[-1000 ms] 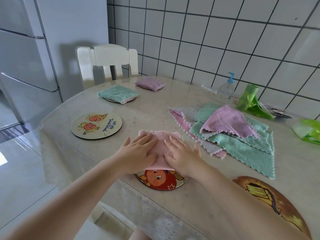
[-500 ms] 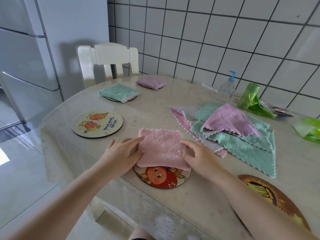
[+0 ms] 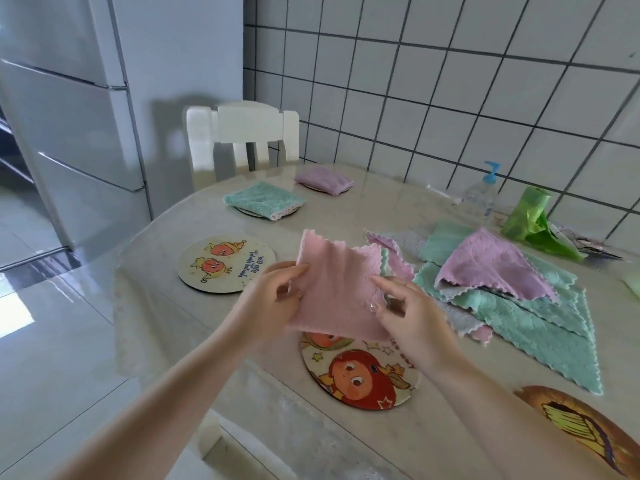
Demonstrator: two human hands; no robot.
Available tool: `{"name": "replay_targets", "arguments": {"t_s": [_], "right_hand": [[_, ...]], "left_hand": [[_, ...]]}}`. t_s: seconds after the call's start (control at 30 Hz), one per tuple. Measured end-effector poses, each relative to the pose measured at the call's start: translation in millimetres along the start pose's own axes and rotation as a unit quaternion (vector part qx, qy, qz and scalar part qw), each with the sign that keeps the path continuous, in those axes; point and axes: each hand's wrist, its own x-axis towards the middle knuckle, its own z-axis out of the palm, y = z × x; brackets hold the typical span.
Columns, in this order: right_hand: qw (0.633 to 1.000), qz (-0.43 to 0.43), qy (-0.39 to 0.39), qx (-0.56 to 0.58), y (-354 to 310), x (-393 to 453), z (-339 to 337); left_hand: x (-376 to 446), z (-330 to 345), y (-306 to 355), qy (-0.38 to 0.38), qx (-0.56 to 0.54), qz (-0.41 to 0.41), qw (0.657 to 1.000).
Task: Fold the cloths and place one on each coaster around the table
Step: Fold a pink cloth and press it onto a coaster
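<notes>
head: I see the pink cloth point(image 3: 337, 292) lifted off the tabletop point(image 3: 398, 441) since 0.5 s ago | left hand point(image 3: 273, 299) pinches its left edge | right hand point(image 3: 407, 315) pinches its right edge | cloth hangs above the red coaster point(image 3: 363, 379)

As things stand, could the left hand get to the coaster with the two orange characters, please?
Probably yes: nothing lies between the left hand and that coaster, but it grips the pink cloth.

bright daylight | glare on floor point(image 3: 20, 306) | soft shadows | wide-angle edge distortion | slight blur
</notes>
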Motion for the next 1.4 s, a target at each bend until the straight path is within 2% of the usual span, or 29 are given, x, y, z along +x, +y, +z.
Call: {"name": "replay_targets", "arguments": {"t_s": [0.13, 0.37, 0.5, 0.77, 0.87, 0.97, 1.1, 1.17, 1.27, 1.4], "right_hand": [[0.994, 0.016, -0.049, 0.099, -32.4, 23.8, 34.1], [0.978, 0.038, -0.113, 0.17, -70.6, 65.7, 109.2], [0.979, 0.041, -0.102, 0.169, -76.0, 77.5, 132.0], [0.985, 0.034, -0.092, 0.14, -73.1, 81.9, 143.8], [0.99, 0.029, -0.092, 0.101, -75.8, 84.7, 143.9], [0.996, 0.032, -0.064, 0.048, -77.3, 87.6, 143.9], [0.988, -0.066, -0.07, -0.12, -78.9, 85.8, 150.2], [0.97, -0.092, -0.118, -0.192, -80.1, 84.4, 154.5], [0.946, -0.064, -0.185, -0.257, -74.9, 82.8, 156.3], [0.933, -0.049, -0.197, -0.298, -72.8, 77.5, 156.7]], "left_hand": [[30.7, -53.9, -21.2, 0.025, -0.036, -0.058, 0.997], [73.9, -128.9, -81.1, -0.029, -0.076, -0.125, 0.989], [81.4, -144.4, -105.9, -0.064, -0.045, -0.122, 0.989], [88.6, -144.1, -115.0, -0.078, 0.015, -0.095, 0.992], [89.0, -142.0, -109.7, -0.075, 0.133, -0.038, 0.988], [84.1, -133.4, -101.9, -0.044, 0.256, 0.023, 0.965], [78.4, -118.6, -92.4, -0.06, 0.301, 0.122, 0.944], [78.0, -112.3, -94.8, -0.104, 0.346, 0.112, 0.926], [78.7, -107.1, -106.0, -0.172, 0.417, 0.041, 0.892], [80.9, -107.4, -112.9, -0.184, 0.426, -0.001, 0.886]]}}
